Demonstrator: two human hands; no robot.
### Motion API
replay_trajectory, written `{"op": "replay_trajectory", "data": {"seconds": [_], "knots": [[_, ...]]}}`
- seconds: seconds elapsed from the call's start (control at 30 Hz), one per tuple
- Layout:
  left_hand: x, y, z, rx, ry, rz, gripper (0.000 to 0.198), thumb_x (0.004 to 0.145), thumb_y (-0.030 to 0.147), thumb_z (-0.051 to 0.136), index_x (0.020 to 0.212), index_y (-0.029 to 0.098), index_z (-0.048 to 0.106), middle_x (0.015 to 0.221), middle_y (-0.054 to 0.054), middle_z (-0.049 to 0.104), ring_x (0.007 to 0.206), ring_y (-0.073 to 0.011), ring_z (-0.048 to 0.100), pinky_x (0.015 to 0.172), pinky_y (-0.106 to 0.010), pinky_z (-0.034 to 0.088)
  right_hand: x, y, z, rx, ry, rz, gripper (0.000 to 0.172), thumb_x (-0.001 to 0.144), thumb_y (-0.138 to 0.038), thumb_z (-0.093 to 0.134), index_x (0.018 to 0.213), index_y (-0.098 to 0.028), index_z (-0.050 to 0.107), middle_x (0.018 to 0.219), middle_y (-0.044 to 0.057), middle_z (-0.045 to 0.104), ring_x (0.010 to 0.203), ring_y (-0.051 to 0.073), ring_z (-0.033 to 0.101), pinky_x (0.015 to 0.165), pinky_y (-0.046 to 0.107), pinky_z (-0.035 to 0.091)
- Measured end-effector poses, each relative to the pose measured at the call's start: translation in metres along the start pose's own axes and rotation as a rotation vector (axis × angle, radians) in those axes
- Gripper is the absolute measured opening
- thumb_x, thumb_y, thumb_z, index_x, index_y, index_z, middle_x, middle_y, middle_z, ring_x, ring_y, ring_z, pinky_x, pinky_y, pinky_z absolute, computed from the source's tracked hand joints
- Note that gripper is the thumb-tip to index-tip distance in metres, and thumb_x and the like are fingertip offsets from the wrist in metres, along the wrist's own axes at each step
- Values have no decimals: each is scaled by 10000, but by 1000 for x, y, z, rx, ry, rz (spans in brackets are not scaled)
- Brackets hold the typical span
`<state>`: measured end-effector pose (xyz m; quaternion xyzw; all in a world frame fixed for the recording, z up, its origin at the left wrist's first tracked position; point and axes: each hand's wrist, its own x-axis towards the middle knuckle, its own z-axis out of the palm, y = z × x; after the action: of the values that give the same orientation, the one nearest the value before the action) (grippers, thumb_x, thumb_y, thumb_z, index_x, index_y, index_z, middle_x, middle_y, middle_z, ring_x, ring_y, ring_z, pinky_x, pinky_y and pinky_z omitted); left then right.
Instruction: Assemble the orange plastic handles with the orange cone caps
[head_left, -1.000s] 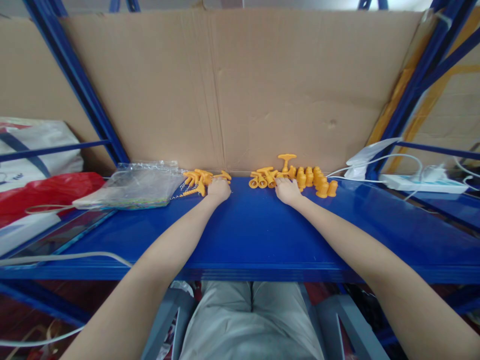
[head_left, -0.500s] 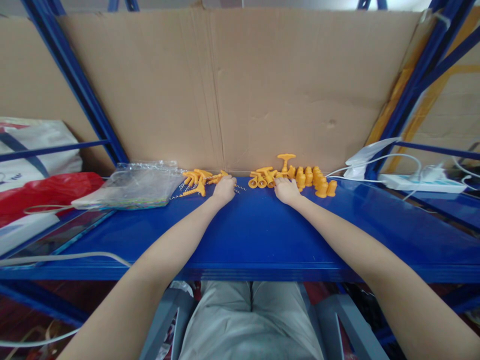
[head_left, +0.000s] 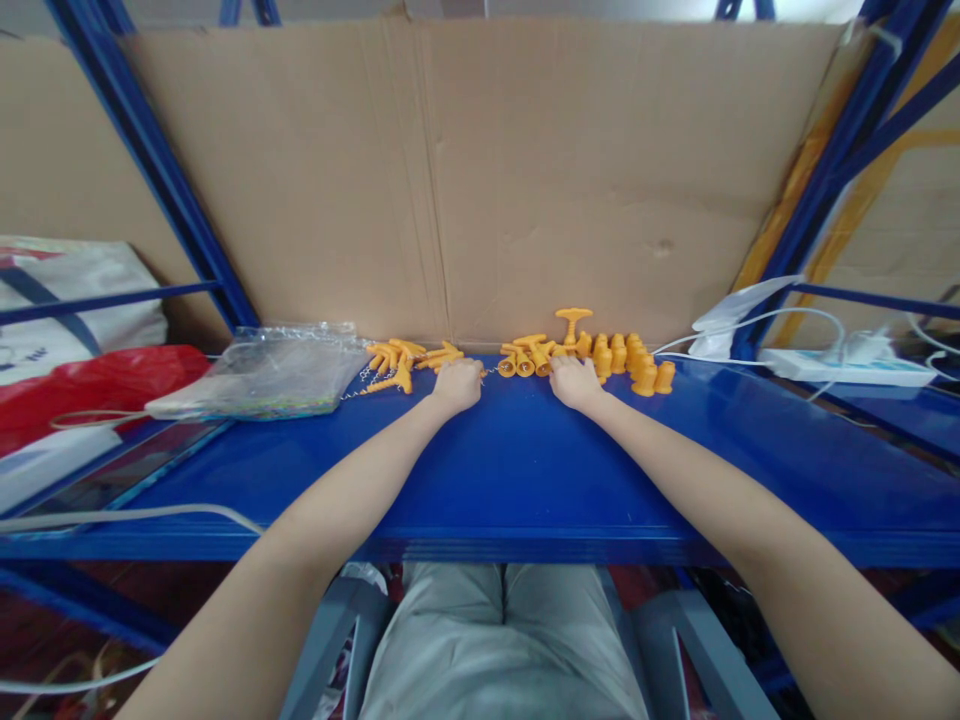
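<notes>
Some clear plastic (head_left: 281,372) (corkscrews (head_left: 403,376) alongside)

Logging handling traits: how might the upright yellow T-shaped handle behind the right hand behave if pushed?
The handle may tip readily, its wide crossbar sitting above a narrower stem. The yellow caps close beside it might catch it. It looks like plastic, so probably stiff.

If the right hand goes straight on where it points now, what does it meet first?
The right hand would probably first meet the yellow pieces with open round ends, just ahead; depth is unclear, so it may be touching them.
</notes>
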<state>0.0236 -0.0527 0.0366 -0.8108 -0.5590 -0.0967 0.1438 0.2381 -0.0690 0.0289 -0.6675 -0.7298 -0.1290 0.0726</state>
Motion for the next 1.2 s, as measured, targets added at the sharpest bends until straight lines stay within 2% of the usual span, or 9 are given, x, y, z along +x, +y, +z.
{"op": "replay_trajectory", "data": {"seconds": [0.1, 0.27, 0.43, 0.53, 0.6, 0.73, 0.83, 1.03, 1.2], "knots": [[0, 2, -3, 18, -47, -47, 307, 884, 140, 474, 1118, 107, 669, 1193, -183, 690, 1173, -303, 623, 961, -390, 456, -1, 0, 0, -2, 24, -12, 485, 974, -210, 289, 1380, -81, 521, 1423, 198, 572, 1305, 307, 524, 1096, 489, 315], [-1, 2, -9, 56, -56, -185, 381, 846, 142, 479, 1194, 68, 615, 1194, -231, 688, 1170, -351, 620, 996, -488, 411, -1, 6, -9, -10, 147, -2, 450, 959, -313, 365, 1282, -86, 582, 1310, 197, 643, 1223, 331, 564, 1036, 470, 347], [-1, -4, -7, 55, 2, -204, 355, 835, 121, 484, 1162, 75, 612, 1125, -233, 701, 1148, -362, 619, 985, -498, 394, 2, 29, -26, -40, 224, 159, 424, 929, -204, 341, 1228, -80, 613, 1234, 216, 655, 1169, 316, 576, 964, 425, 381], [0, -3, -6, 41, 80, -161, 332, 867, 105, 447, 1157, 126, 608, 1136, -203, 692, 1124, -345, 617, 949, -476, 411, 2, 50, -30, -58, 207, 272, 439, 907, -149, 343, 1237, -75, 623, 1245, 228, 638, 1183, 316, 569, 952, 431, 394], [0, -1, -6, 28, 122, -127, 320, 923, 128, 398, 1167, 163, 603, 1164, -183, 674, 1116, -335, 610, 927, -467, 426, 3, 62, -29, -66, 145, 352, 435, 911, -163, 357, 1229, -67, 639, 1258, 242, 632, 1202, 326, 567, 959, 449, 401], [-2, 6, -4, -13, 133, -67, 325, 999, 186, 333, 1218, 210, 573, 1222, -150, 621, 1129, -312, 593, 892, -443, 467, 5, 77, -21, -42, -13, 420, 455, 924, -310, 440, 1295, -115, 619, 1270, 226, 645, 1204, 331, 586, 979, 497, 415], [-4, 10, -3, -37, 88, -25, 329, 1013, 169, 319, 1244, 202, 551, 1235, -140, 598, 1127, -279, 599, 868, -393, 495, 7, 77, -15, -27, -59, 408, 500, 911, -437, 503, 1302, -148, 615, 1299, 206, 640, 1226, 336, 578, 1009, 519, 401], [-4, 11, -1, -54, 96, 104, 237, 1017, 225, 395, 1160, 175, 577, 1185, -115, 633, 1114, -245, 604, 915, -360, 507, 8, 74, -13, -10, -2, 425, 511, 961, -464, 445, 1281, -105, 618, 1244, 231, 660, 1230, 348, 580, 1036, 547, 357], [-2, 11, 8, -99, 74, 190, 200, 984, 233, 463, 1085, 158, 618, 1154, -128, 657, 1132, -254, 606, 960, -369, 506, 10, 81, -13, 54, 26, 427, 434, 943, -423, 463, 1224, -160, 662, 1226, 187, 684, 1194, 341, 605, 1034, 569, 359]]}}
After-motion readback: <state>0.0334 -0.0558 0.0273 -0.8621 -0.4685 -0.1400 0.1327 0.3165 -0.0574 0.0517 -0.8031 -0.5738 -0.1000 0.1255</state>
